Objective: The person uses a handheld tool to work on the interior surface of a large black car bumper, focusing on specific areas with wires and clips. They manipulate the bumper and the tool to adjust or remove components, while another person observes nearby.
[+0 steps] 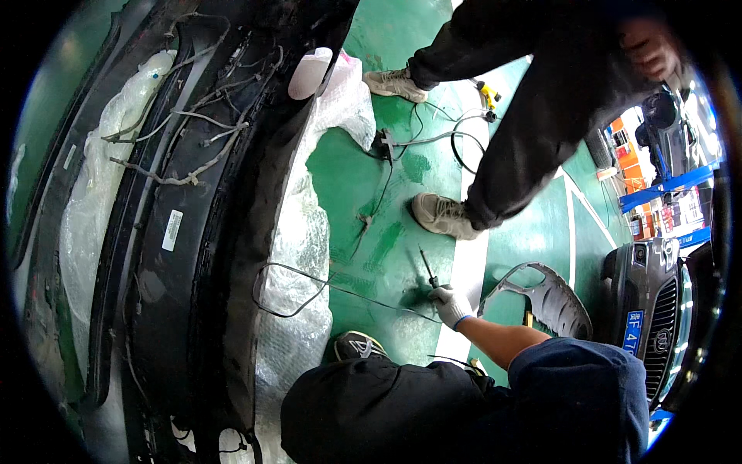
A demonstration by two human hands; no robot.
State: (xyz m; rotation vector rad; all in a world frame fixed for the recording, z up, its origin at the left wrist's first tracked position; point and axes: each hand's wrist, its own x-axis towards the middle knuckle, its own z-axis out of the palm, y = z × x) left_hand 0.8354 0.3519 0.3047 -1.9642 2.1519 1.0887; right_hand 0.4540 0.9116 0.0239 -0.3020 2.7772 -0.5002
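My right hand (452, 307), in a white knit glove, is closed round the handle of what looks like a soldering iron (429, 267). Its thin metal rod points up and away over the green floor. A dark cable (355, 293) runs from beside that hand leftward and loops over the edge of a large black car bumper (174, 286). Wiring (193, 174) and a white label (172, 230) show on the bumper's inner side. Bubble wrap (297, 240) lies under its right edge. My left hand is out of sight.
Another person stands ahead in dark trousers (533, 116) and light shoes (444, 215). Cables with a black connector (385, 143) lie on the floor. A grey curved car panel (553, 298) rests right of my hand, and a dark car (657, 325) stands beyond it.
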